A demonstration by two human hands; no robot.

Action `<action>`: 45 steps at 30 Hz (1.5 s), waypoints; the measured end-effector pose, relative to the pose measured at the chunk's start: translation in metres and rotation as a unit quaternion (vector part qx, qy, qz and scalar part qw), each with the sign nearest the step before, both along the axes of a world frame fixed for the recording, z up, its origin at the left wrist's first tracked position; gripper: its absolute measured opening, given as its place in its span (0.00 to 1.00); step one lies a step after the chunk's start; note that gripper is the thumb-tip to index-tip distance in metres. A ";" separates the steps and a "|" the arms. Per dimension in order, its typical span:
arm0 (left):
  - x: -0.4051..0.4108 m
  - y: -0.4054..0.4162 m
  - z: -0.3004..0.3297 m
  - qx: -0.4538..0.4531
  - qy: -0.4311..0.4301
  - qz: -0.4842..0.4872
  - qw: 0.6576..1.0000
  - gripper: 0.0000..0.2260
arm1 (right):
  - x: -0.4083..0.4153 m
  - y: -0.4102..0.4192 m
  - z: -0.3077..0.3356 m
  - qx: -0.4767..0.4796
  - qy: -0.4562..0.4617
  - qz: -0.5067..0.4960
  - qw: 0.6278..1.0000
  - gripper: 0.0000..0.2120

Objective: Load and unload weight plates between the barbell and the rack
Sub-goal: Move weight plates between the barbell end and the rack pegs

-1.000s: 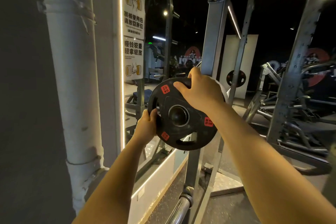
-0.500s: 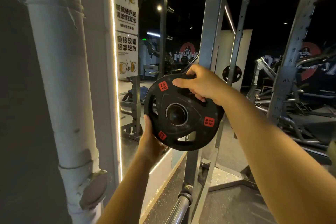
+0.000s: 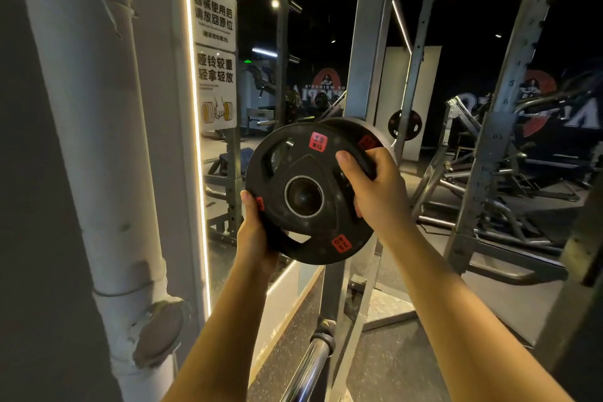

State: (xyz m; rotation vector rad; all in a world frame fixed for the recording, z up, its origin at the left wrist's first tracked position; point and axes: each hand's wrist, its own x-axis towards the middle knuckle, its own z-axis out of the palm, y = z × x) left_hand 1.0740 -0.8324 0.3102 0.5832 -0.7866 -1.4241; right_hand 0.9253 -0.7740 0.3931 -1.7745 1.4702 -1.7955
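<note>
Behind the fingers [image 3: 372, 170] of the right hand [image 3: 378, 192], a second black rubber weight plate [image 3: 352, 129] is mostly hidden by the front black rubber plate [image 3: 303, 196], while below them the chrome barbell sleeve [image 3: 310, 369] runs off the bottom edge.

Black weight plate [image 3: 306, 192] gripped between left hand [image 3: 256, 235] and right hand [image 3: 380, 192], before rack upright [image 3: 372, 42].
</note>
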 end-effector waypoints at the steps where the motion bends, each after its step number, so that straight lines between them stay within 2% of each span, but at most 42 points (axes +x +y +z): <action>1: 0.000 0.000 -0.001 0.000 -0.001 0.004 1.000 0.27 | 0.000 0.000 0.000 0.002 -0.005 0.002 1.000 0.14; 8: 0.002 -0.002 -0.006 -0.020 0.041 -0.004 0.999 0.25 | -0.001 -0.003 0.000 -0.018 0.008 -0.022 1.000 0.13; 16: -0.038 0.011 -0.028 0.023 0.189 -0.060 0.980 0.30 | 0.019 -0.003 0.042 -0.039 0.224 -0.082 0.970 0.16; 20: -0.031 0.006 -0.030 0.009 0.170 -0.080 0.982 0.31 | 0.019 0.000 0.031 -0.057 0.193 -0.091 0.975 0.16; 26: 0.003 0.002 -0.013 -0.042 0.076 -0.039 0.995 0.25 | 0.014 0.010 -0.009 -0.097 0.036 -0.042 0.994 0.14; 28: 0.006 0.004 -0.014 -0.054 0.058 -0.033 0.996 0.25 | 0.014 0.012 -0.015 -0.109 0.012 -0.024 0.994 0.12; 30: 0.004 0.007 -0.015 -0.050 0.067 -0.036 0.996 0.26 | 0.015 0.012 -0.011 -0.106 0.025 -0.019 0.994 0.12; 34: -0.008 0.011 -0.032 -0.038 0.138 -0.032 0.989 0.29 | 0.021 0.015 0.001 -0.106 0.121 -0.022 0.987 0.13; 36: -0.012 0.019 -0.047 -0.002 0.187 -0.038 0.982 0.28 | 0.022 0.020 -0.006 -0.094 0.160 -0.003 0.983 0.15; 40: -0.015 0.048 -0.098 0.117 0.289 -0.039 0.949 0.26 | 0.022 0.031 -0.062 0.015 0.178 0.072 0.981 0.17; 45: -0.036 0.083 -0.163 0.251 0.312 -0.044 0.915 0.30 | 0.019 0.046 -0.121 0.140 0.216 0.099 0.961 0.18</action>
